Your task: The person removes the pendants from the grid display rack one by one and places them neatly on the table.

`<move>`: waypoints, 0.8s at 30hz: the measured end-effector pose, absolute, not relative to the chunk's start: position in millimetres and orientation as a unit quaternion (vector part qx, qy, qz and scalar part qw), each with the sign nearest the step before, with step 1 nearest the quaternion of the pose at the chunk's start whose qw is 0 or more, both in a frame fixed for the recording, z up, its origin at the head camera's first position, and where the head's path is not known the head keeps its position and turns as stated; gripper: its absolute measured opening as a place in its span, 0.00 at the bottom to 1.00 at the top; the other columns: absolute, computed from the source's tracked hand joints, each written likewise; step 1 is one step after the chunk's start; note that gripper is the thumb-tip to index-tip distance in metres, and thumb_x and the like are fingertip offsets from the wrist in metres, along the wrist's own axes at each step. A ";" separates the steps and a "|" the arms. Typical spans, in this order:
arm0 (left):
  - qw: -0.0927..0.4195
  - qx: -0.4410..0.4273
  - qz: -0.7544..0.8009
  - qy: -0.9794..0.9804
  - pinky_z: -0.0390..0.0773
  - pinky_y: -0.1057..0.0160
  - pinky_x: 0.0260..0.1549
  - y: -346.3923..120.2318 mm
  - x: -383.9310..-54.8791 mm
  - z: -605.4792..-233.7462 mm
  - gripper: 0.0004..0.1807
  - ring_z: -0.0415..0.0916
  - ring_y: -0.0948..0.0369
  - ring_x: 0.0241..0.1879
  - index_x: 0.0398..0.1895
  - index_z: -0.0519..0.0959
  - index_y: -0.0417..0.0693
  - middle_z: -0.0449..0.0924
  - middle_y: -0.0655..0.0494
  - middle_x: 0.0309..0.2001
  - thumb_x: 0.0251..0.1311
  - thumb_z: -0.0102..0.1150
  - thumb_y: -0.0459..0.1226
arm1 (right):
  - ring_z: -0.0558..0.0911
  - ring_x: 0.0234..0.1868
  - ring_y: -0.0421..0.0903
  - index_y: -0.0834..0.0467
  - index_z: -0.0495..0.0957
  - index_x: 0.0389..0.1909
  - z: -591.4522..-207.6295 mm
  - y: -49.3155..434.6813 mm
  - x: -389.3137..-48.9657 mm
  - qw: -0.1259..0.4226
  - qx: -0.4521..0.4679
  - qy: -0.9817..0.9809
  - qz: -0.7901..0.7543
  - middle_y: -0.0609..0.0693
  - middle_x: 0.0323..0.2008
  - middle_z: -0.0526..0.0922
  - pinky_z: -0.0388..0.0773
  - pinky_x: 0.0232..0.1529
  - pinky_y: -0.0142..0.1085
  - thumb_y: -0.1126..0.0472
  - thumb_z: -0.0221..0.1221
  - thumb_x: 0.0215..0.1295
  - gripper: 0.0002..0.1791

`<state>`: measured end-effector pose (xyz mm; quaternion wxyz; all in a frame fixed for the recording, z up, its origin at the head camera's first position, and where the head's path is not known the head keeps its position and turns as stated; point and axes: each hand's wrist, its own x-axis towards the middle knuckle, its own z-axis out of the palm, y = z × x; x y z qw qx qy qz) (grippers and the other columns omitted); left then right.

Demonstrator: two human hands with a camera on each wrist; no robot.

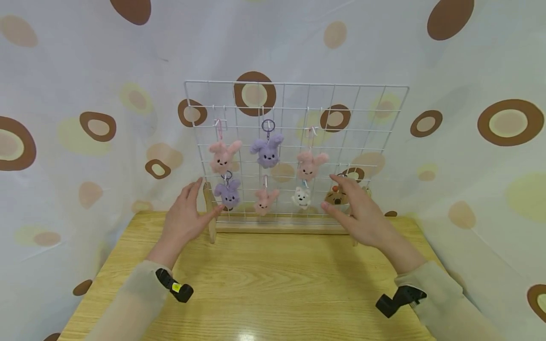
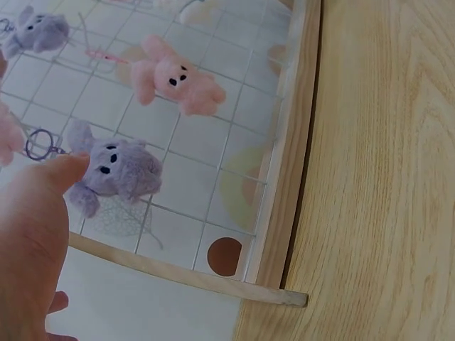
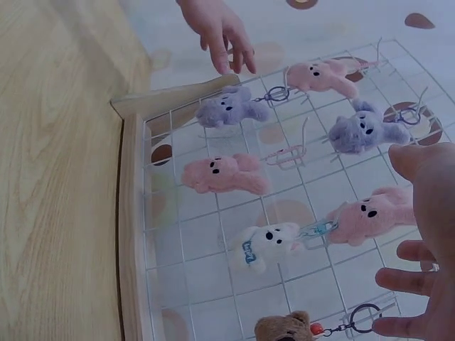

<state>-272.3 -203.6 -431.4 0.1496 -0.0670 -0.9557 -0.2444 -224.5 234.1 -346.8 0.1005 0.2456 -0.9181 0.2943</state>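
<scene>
A white wire grid rack (image 1: 375,110) stands upright on the table, hung with small plush keychains. My left hand (image 1: 184,215) is at the rack's left side, thumb close to the lower purple bunny keychain (image 1: 229,194); whether it touches is unclear. On the right, my right hand (image 1: 362,215) has its fingers spread around the brown bear keychain (image 1: 336,198), partly covering it. Between the hands hang a white puppy keychain (image 1: 302,197) and a small pink bunny keychain (image 1: 265,201). Above them are an upper purple bunny (image 1: 268,152) and two pink bunnies, one left (image 1: 222,158) and one right (image 1: 311,166).
Wooden feet (image 1: 211,222) and a wooden base bar (image 1: 277,228) support the rack. In front lies the wood-grain tabletop (image 1: 264,284). A white cloth (image 1: 290,52) with brown and beige spots covers the background and both sides.
</scene>
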 end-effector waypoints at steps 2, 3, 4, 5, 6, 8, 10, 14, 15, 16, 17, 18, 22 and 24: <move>0.149 -0.062 -0.258 -0.953 0.72 0.32 0.61 -204.5 -274.5 -430.7 0.58 0.65 0.34 0.71 0.87 0.52 0.49 0.59 0.35 0.79 0.64 0.60 0.70 | 0.69 0.71 0.64 0.57 0.55 0.84 -344.7 233.5 -225.4 0.101 0.251 -0.915 0.300 0.62 0.78 0.61 0.67 0.65 0.67 0.45 0.57 0.81 0.40; 0.149 -0.059 -0.264 -0.951 0.71 0.32 0.62 -204.9 -275.6 -430.2 0.58 0.65 0.34 0.71 0.86 0.52 0.48 0.59 0.35 0.78 0.65 0.60 0.70 | 0.71 0.69 0.64 0.57 0.55 0.83 -343.5 233.2 -226.1 0.102 0.253 -0.913 0.304 0.61 0.77 0.63 0.71 0.62 0.65 0.45 0.57 0.81 0.40; 0.150 -0.056 -0.272 -0.949 0.71 0.32 0.62 -205.4 -276.7 -429.6 0.57 0.66 0.33 0.71 0.86 0.54 0.46 0.60 0.34 0.78 0.66 0.61 0.69 | 0.72 0.68 0.63 0.58 0.56 0.83 -342.1 232.8 -226.9 0.104 0.257 -0.910 0.309 0.62 0.76 0.64 0.73 0.60 0.63 0.46 0.58 0.81 0.39; 0.150 -0.052 -0.278 -0.947 0.70 0.31 0.62 -205.8 -277.8 -429.4 0.55 0.66 0.33 0.70 0.85 0.55 0.46 0.60 0.34 0.77 0.66 0.61 0.68 | 0.74 0.66 0.62 0.58 0.57 0.82 -340.7 232.5 -227.9 0.107 0.260 -0.906 0.317 0.61 0.75 0.66 0.76 0.57 0.62 0.48 0.58 0.81 0.38; 0.149 -0.049 -0.285 -0.946 0.70 0.31 0.63 -205.9 -278.8 -429.2 0.54 0.66 0.32 0.70 0.85 0.56 0.45 0.61 0.34 0.77 0.67 0.61 0.67 | 0.75 0.65 0.61 0.59 0.58 0.82 -339.4 232.2 -229.2 0.111 0.263 -0.901 0.325 0.61 0.73 0.68 0.78 0.55 0.61 0.49 0.59 0.81 0.38; 0.149 -0.044 -0.300 -0.941 0.68 0.31 0.64 -206.0 -281.3 -429.5 0.52 0.65 0.32 0.71 0.84 0.57 0.43 0.62 0.33 0.77 0.69 0.61 0.65 | 0.76 0.64 0.61 0.60 0.60 0.80 -336.0 231.5 -231.3 0.118 0.269 -0.892 0.342 0.61 0.71 0.70 0.79 0.54 0.60 0.52 0.60 0.80 0.36; 0.154 -0.038 -0.318 -0.935 0.68 0.32 0.65 -205.9 -284.4 -431.0 0.50 0.65 0.34 0.71 0.83 0.60 0.41 0.64 0.34 0.76 0.70 0.61 0.63 | 0.76 0.64 0.61 0.62 0.62 0.79 -333.8 230.9 -235.0 0.127 0.273 -0.884 0.357 0.61 0.71 0.71 0.76 0.58 0.61 0.55 0.60 0.80 0.34; 0.174 -0.034 -0.372 -0.911 0.72 0.37 0.65 -204.3 -289.5 -435.9 0.44 0.71 0.38 0.69 0.78 0.66 0.35 0.70 0.35 0.73 0.72 0.63 0.57 | 0.78 0.62 0.61 0.64 0.65 0.76 -330.6 229.3 -242.4 0.140 0.275 -0.873 0.378 0.62 0.69 0.72 0.75 0.59 0.60 0.58 0.61 0.79 0.31; 0.179 -0.033 -0.385 -0.905 0.74 0.38 0.63 -203.4 -290.8 -436.9 0.43 0.73 0.39 0.68 0.77 0.68 0.34 0.71 0.35 0.72 0.72 0.64 0.55 | 0.78 0.62 0.61 0.65 0.66 0.75 -330.0 229.3 -244.1 0.144 0.275 -0.871 0.381 0.62 0.68 0.73 0.76 0.58 0.60 0.59 0.61 0.79 0.30; 0.183 -0.033 -0.397 -0.899 0.75 0.39 0.63 -202.4 -292.1 -437.9 0.41 0.74 0.39 0.67 0.75 0.69 0.33 0.72 0.35 0.71 0.72 0.65 0.54 | 0.79 0.61 0.61 0.65 0.66 0.75 -328.9 229.1 -245.4 0.148 0.277 -0.869 0.381 0.62 0.68 0.74 0.76 0.57 0.60 0.60 0.61 0.79 0.30; 0.189 -0.034 -0.408 -0.893 0.76 0.40 0.62 -201.4 -293.0 -438.5 0.39 0.75 0.39 0.66 0.74 0.70 0.32 0.74 0.34 0.70 0.72 0.66 0.52 | 0.79 0.60 0.61 0.66 0.66 0.74 -327.7 228.9 -246.4 0.152 0.279 -0.868 0.381 0.62 0.67 0.74 0.77 0.56 0.59 0.60 0.61 0.79 0.29; 0.193 -0.034 -0.417 -0.888 0.77 0.41 0.61 -200.4 -293.9 -438.8 0.38 0.76 0.39 0.66 0.73 0.71 0.31 0.75 0.34 0.69 0.72 0.67 0.50 | 0.80 0.59 0.61 0.66 0.67 0.74 -326.6 228.7 -247.4 0.156 0.280 -0.867 0.381 0.63 0.67 0.74 0.77 0.55 0.60 0.60 0.61 0.79 0.29; 0.206 -0.036 -0.436 -0.875 0.79 0.43 0.59 -197.8 -296.8 -439.7 0.35 0.78 0.40 0.63 0.70 0.74 0.30 0.78 0.32 0.65 0.71 0.68 0.47 | 0.80 0.58 0.61 0.67 0.67 0.73 -322.0 227.2 -251.7 0.167 0.284 -0.866 0.377 0.63 0.66 0.75 0.78 0.54 0.60 0.60 0.61 0.78 0.29; 0.208 -0.036 -0.443 -0.872 0.80 0.44 0.58 -197.7 -297.6 -440.6 0.34 0.79 0.40 0.63 0.69 0.75 0.30 0.78 0.32 0.65 0.71 0.68 0.46 | 0.81 0.57 0.61 0.67 0.68 0.73 -320.0 225.7 -254.4 0.168 0.284 -0.864 0.380 0.63 0.66 0.75 0.79 0.53 0.61 0.59 0.61 0.79 0.28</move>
